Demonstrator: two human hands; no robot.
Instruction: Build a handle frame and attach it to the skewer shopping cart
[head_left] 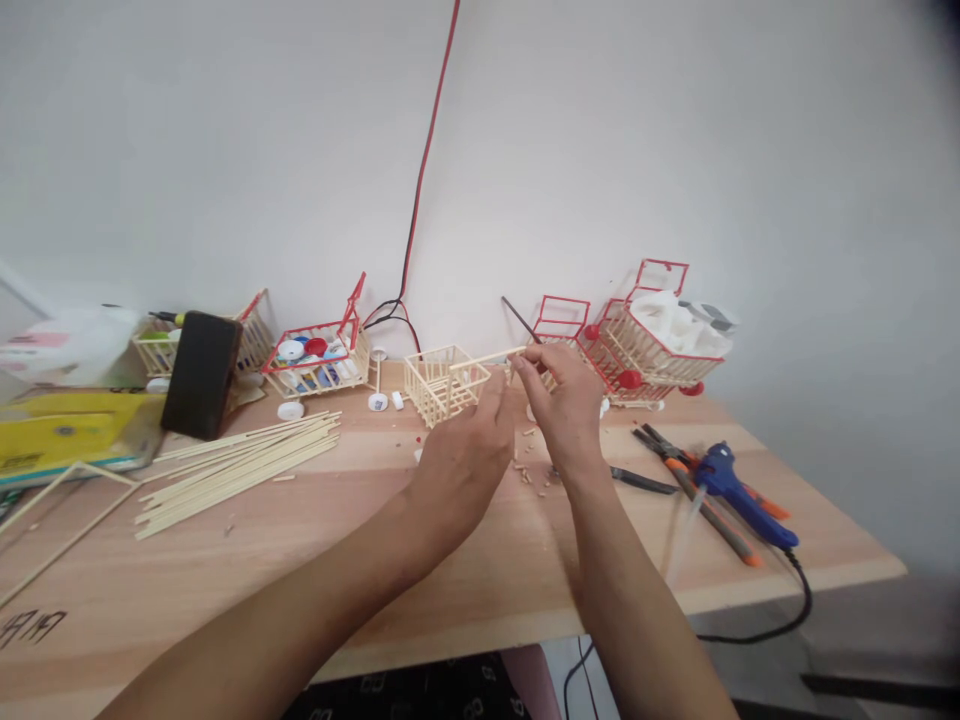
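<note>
Between the thumb and finger of my right hand (562,400) is pinched the end of a thin pale wooden stick (484,358), held roughly level. My left hand (469,455) is closed just below it, fingertips close to my right fingers; what they grip is hidden. Behind my left hand stands a small open basket of wooden sticks (431,390), partly covered by the hand. A dark thin rod (517,317) slants up behind my right hand; I cannot tell whether it is held. Small cut wood bits (527,475) lie below my hands.
A pile of wooden sticks (240,470) lies left, near a dark phone (201,375). Miniature carts with red trim (315,360) line the wall, one filled with white material (667,325). Orange-handled pliers (709,510) and a blue glue gun (742,495) with a cord lie right, near the table edge.
</note>
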